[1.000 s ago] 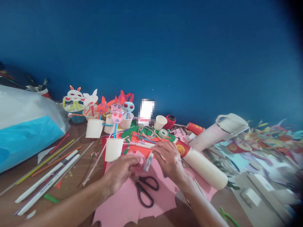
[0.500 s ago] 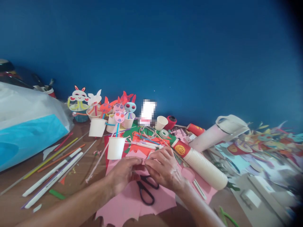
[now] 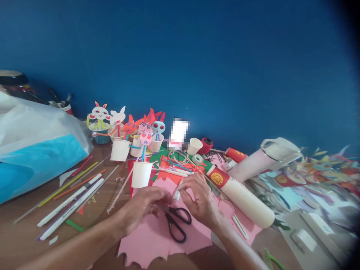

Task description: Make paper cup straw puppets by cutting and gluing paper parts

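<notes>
My right hand (image 3: 198, 198) pinches a small pale bluish-white piece (image 3: 176, 194) between thumb and fingertips; its kind is too small to make out. Just left of it, my left hand (image 3: 146, 208) has its fingers curled in, and whatever sits between them is hidden. Under both hands lie sheets of pink paper (image 3: 146, 240) with a scalloped cut edge. Black-handled scissors (image 3: 177, 225) rest on the paper between my hands, their blades covered by my left hand. A white paper cup (image 3: 142, 174) with a pink paper face (image 3: 145, 138) on a blue stem stands beyond my left hand.
More cup figures (image 3: 120, 149) stand at the back left. A stack of paper cups (image 3: 246, 202) lies at the right, by a pale jug (image 3: 250, 165). Markers (image 3: 71, 209) and sticks lie left, near a plastic bag (image 3: 42, 150). A tape roll (image 3: 198, 159) sits behind.
My hands have moved slightly apart, and the pale piece at my right fingertips now shows more. The whole view has shifted a little, so things appear further right.
</notes>
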A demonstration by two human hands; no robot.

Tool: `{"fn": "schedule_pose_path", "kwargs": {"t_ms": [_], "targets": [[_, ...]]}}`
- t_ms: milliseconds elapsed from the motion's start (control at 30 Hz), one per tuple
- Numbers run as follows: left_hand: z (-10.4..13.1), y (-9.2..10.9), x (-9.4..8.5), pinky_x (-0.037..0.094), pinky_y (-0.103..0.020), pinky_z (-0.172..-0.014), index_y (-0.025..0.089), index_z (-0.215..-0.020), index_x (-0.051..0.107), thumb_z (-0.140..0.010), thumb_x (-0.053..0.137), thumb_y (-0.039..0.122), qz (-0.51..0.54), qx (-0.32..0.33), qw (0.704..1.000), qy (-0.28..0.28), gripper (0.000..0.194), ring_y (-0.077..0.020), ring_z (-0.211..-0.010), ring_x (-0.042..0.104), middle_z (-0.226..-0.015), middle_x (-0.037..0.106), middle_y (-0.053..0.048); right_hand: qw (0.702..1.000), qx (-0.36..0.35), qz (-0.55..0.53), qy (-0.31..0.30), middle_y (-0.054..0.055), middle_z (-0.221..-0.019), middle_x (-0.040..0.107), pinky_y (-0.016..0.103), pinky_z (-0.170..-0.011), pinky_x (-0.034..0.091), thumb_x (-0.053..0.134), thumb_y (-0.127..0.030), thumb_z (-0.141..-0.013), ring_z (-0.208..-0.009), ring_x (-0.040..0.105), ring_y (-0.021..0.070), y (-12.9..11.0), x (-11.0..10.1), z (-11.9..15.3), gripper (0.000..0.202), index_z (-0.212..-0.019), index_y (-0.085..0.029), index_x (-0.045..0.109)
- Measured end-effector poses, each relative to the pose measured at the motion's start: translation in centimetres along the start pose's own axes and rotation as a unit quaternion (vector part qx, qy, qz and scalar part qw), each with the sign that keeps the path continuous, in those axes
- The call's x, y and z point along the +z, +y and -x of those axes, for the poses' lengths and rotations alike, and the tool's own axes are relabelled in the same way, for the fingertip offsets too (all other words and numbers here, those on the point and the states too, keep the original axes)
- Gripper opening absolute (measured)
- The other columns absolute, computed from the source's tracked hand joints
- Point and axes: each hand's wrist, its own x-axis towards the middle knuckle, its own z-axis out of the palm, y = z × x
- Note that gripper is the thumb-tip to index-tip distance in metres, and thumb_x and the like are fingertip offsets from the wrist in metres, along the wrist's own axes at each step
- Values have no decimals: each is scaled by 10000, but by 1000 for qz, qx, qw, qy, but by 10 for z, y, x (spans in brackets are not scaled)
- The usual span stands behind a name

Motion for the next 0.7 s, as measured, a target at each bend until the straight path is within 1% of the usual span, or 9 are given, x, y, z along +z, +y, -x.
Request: {"fn": "schedule_pose_path", "kwargs": {"t_ms": [33,67,133,167,233,300,400,533,700], "targets": [[6,5,-7,390,-280,-638,146,-745,656,-751,504,290,-42,24,999,18,210,-178,-732,554,-811,655,-74,999,31,-32,2,31,-754,576,322,-726,378,457,-176,-806,-754,522,165,0,1,-1,100,-749,-190,537],[12,10,-16,390,-268,-646,162,-750,658,-741,523,284,-79,71,991,78,183,-167,-716,547,-791,656,-59,996,60,-62,1,28,-750,572,314,-720,387,454,-181,-808,-748,523,162,0,1,-3,104,-737,-189,529],[23,19,-38,400,-261,-674,189,-755,664,-725,550,282,-156,121,970,145,150,-172,-720,553,-768,655,-41,987,112,-118,-8,19,-735,566,291,-692,405,451,-194,-812,-723,524,151,-1,4,-8,121,-713,-189,520],[26,23,-50,407,-253,-691,201,-743,669,-708,571,277,-198,150,953,175,129,-175,-737,555,-791,655,-31,981,132,-142,-16,15,-729,562,275,-665,412,447,-202,-814,-709,523,145,-2,6,-11,129,-709,-189,521],[31,26,-75,394,-225,-753,224,-721,669,-692,584,241,-279,230,895,260,92,-172,-821,550,-825,652,11,970,161,-178,-29,6,-717,550,247,-606,418,446,-217,-815,-678,519,133,-4,9,-18,136,-710,-189,529],[32,24,-95,379,-223,-807,235,-781,664,-713,542,199,-347,283,857,253,145,-148,-844,542,-851,644,56,963,174,-202,-41,-1,-707,540,231,-570,421,451,-228,-810,-662,517,127,-9,14,-24,136,-710,-188,536],[31,17,-114,368,-238,-855,220,-810,660,-741,502,190,-413,342,812,231,175,-142,-873,541,-849,647,57,958,175,-222,-49,-2,-706,548,225,-559,425,457,-229,-800,-650,511,122,-20,21,-33,135,-702,-188,540],[29,10,-126,388,-285,-876,206,-858,665,-750,509,193,-499,333,785,157,190,-177,-936,552,-917,658,-8,953,172,-239,-71,-5,-702,555,232,-594,427,469,-218,-792,-638,515,113,-28,32,-45,129,-695,-185,547],[26,2,-137,409,-324,-864,186,-987,585,-796,459,178,-598,323,726,105,229,-194,-975,547,-1003,632,-63,948,168,-264,-58,-7,-720,558,210,-576,405,487,-228,-788,-618,494,95,-13,48,-64,109,-720,-179,556]]}}
